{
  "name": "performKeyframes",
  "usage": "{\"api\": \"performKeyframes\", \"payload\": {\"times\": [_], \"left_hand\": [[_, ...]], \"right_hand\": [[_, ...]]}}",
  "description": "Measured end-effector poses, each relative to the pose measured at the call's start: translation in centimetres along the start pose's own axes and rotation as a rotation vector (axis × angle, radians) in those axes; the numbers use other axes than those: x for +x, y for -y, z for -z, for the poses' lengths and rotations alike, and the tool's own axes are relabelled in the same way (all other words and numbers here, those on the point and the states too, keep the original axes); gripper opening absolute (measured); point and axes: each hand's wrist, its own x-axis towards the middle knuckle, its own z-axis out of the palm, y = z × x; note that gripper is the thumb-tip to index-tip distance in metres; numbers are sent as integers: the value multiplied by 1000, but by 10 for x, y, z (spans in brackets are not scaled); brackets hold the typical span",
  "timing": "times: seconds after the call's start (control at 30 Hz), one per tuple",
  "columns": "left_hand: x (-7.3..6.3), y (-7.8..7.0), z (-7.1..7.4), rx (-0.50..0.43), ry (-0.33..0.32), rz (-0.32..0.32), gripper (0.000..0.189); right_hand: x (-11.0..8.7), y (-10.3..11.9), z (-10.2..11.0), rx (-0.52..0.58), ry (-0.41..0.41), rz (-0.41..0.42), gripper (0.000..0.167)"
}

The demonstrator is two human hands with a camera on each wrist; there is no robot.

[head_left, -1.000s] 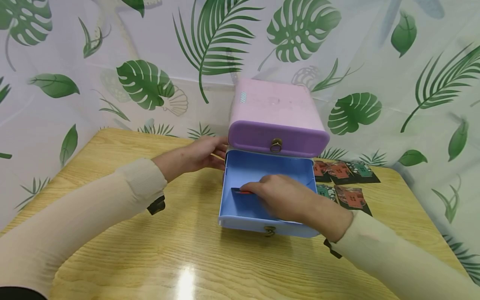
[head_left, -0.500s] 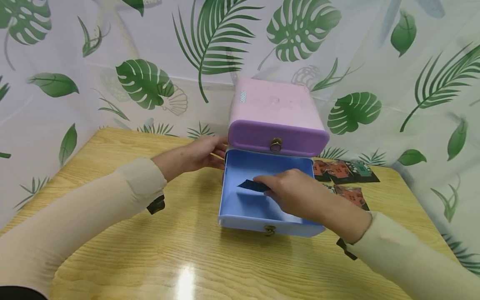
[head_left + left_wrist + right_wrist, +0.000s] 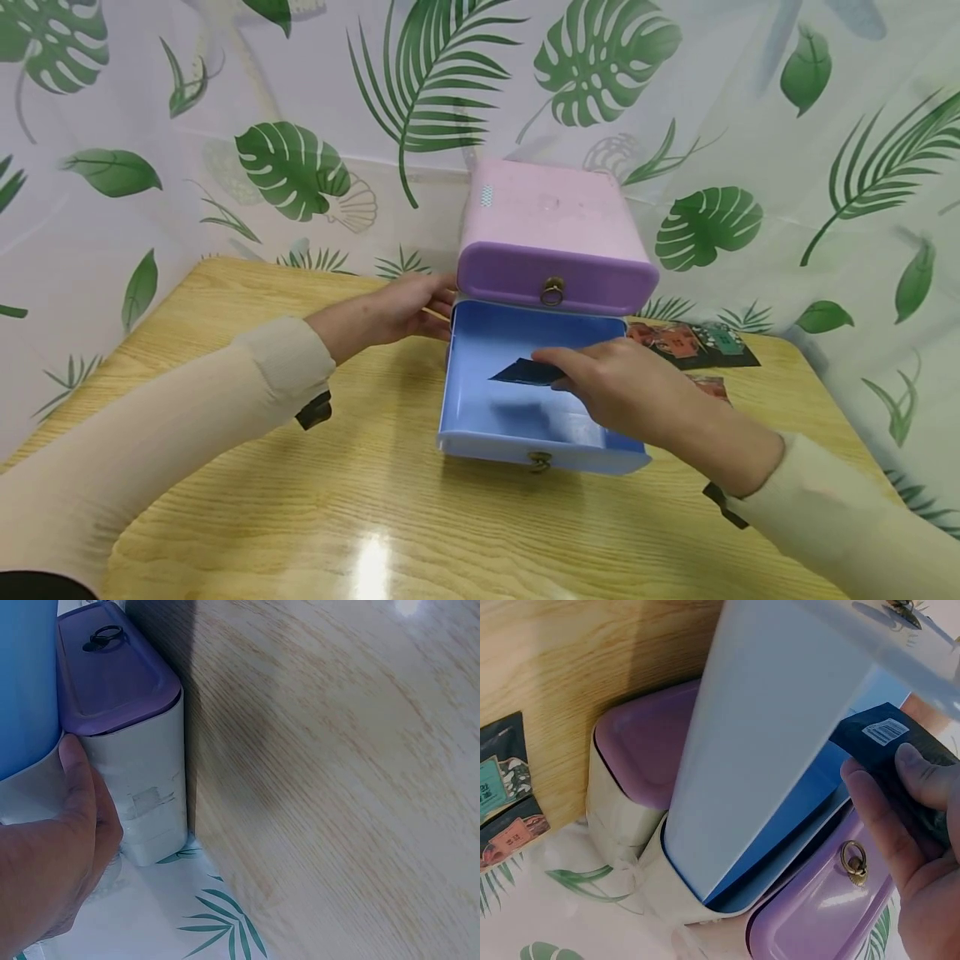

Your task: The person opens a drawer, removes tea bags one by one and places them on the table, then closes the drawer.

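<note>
Over the open blue drawer, my right hand pinches a dark flat sachet between thumb and fingers. The right wrist view shows a white barcode label on that sachet. My left hand rests against the left side of the drawer unit, its fingers extended and partly hidden behind the edge. In the left wrist view, the fingers of the left hand touch the pale casing beside the blue drawer.
Several sachets with red and green labels lie on the wooden table, right of the unit. A purple drawer front with a ring pull is closed above the blue one. Another purple drawer is closed below. Leaf-patterned cloth hangs behind.
My right hand has risen from the drawer's bottom and moved right, bringing the dark sachet up with it. My left hand has stayed in place.
</note>
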Motion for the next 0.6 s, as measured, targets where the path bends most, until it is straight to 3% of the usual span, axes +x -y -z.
{"api": "performKeyframes", "payload": {"times": [0.2, 0.4, 0.57, 0.6], "left_hand": [[-1, -1, 0, 9, 3, -2, 47], [0, -1, 0, -2, -5, 5, 47], [0, -2, 0, -4, -7, 21, 47], [-1, -2, 0, -1, -7, 22, 47]], "right_hand": [[-3, -3, 2, -33, -56, 26, 31], [-6, -9, 3, -64, -135, 112, 22], [-10, -16, 5, -121, -181, 128, 19], [-11, -18, 5, -130, -194, 129, 12]]}}
